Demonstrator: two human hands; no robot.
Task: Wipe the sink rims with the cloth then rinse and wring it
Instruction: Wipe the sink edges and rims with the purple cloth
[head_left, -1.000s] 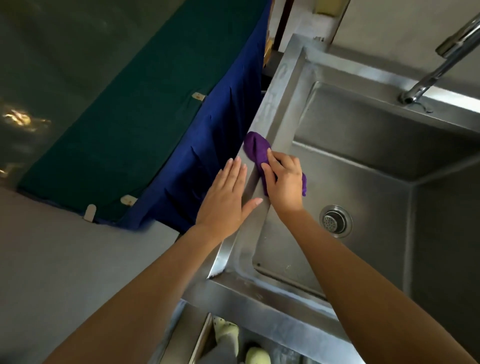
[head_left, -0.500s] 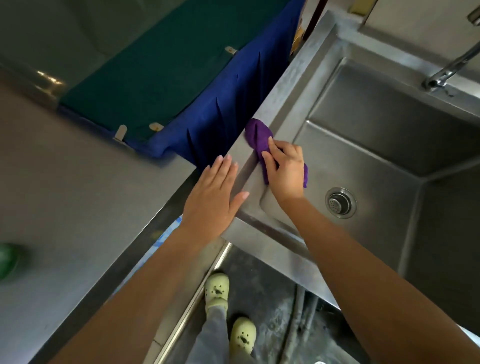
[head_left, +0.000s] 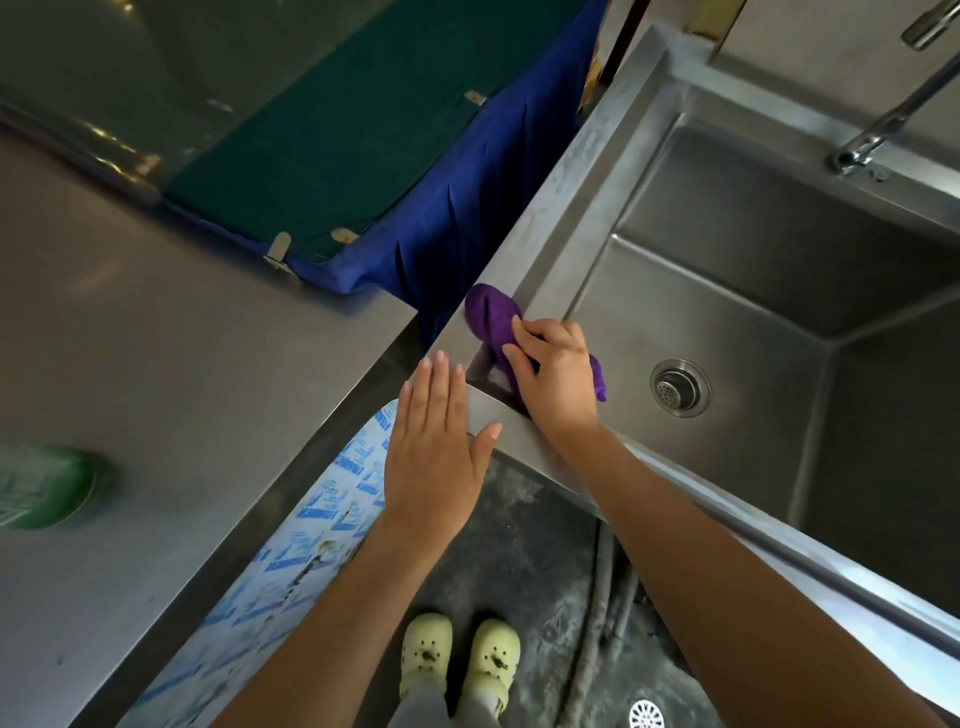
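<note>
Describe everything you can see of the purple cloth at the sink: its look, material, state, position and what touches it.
The purple cloth is a small, soft-looking fabric piece, deep violet, bunched and folded rather than spread flat. It lies on the near-left corner of the steel sink rim, one rounded end pointing up the rim, the other end hanging just over the basin side. The right hand presses down on its middle, covering part of it. The left hand rests flat beside it, on the rim's corner, not touching the cloth. Whether it is wet cannot be told.

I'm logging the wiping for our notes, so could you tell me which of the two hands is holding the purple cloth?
The right hand presses the cloth on the sink rim; the left hand is flat and empty.
</note>
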